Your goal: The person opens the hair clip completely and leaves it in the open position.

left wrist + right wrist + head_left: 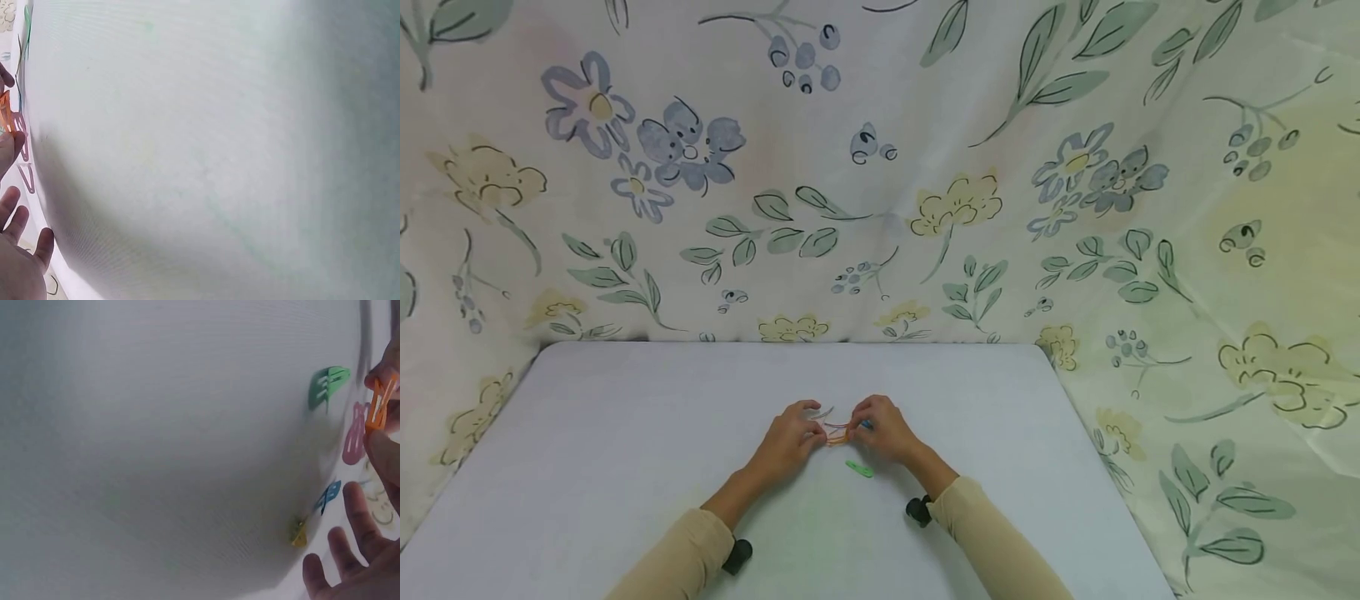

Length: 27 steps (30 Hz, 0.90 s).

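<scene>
An orange snap hair clip [378, 412] is pinched between the two hands. My left hand [790, 439] has its thumb and a fingertip at one end of it. At the other end, my right hand [886, 429] grips it with thumb and forefinger, its other fingers spread, as the right wrist view shows. A pink hair clip [354, 434] lies just behind the orange one. Nearer the person is a green hair clip [860, 468]. By the right hand's fingers are a blue hair clip [328, 495] and a yellow one [300, 534].
The clips lie on a white tabletop [625, 433] with rounded far corners. Floral cloth [865, 208] hangs behind the table and along its right side. Black wrist cameras [737, 556] are strapped at both beige sleeves [677, 554].
</scene>
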{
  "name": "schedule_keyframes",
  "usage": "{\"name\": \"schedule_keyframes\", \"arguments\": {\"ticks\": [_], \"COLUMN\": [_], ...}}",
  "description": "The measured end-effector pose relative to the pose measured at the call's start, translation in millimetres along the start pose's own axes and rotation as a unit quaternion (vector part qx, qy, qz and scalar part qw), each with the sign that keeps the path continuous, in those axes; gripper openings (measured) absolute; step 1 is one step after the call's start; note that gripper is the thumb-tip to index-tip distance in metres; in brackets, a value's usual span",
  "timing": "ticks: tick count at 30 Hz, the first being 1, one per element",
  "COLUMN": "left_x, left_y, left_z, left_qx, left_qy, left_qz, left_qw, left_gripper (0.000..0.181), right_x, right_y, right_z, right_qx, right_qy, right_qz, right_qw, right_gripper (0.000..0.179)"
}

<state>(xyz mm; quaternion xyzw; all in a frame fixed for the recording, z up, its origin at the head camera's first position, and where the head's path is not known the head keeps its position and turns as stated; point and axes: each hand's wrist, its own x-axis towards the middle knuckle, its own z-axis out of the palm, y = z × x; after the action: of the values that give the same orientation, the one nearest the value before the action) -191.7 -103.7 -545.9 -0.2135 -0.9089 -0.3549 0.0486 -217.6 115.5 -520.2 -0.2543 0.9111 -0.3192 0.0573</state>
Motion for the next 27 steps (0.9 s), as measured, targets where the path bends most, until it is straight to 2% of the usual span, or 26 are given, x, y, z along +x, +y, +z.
{"name": "schedule_keyframes", "arguments": {"ticks": [7, 13, 17, 21, 27], "left_x": [-2.2, -2.7, -2.2, -0.5, 8.2], "left_y": [3.3, 3.3, 1.3, 1.5, 9.6], "left_z": [-1.4, -1.1, 0.0, 0.4, 1.1], "left_qx": [0.013, 0.014, 0.009, -0.007, -0.040], "left_qy": [-0.001, -0.003, -0.004, 0.000, 0.016], "left_qz": [0.018, 0.015, 0.010, -0.001, -0.020], "left_qw": [0.9997, 0.9998, 0.9999, 1.0000, 0.9989], "left_gripper": [0.006, 0.006, 0.007, 0.010, 0.013], "right_x": [-3.6, -6.6, -8.5, -10.4, -10.7], "right_y": [4, 6, 9, 16, 25], "right_z": [3, -1, -3, -6, -7], "right_qx": [-0.021, -0.017, -0.008, 0.000, -0.003], "right_qy": [-0.001, 0.003, 0.019, 0.052, 0.078], "right_qz": [-0.005, -0.007, 0.032, 0.082, 0.103], "right_qw": [0.9998, 0.9998, 0.9993, 0.9952, 0.9916], "right_gripper": [0.005, 0.005, 0.006, 0.006, 0.010]}}
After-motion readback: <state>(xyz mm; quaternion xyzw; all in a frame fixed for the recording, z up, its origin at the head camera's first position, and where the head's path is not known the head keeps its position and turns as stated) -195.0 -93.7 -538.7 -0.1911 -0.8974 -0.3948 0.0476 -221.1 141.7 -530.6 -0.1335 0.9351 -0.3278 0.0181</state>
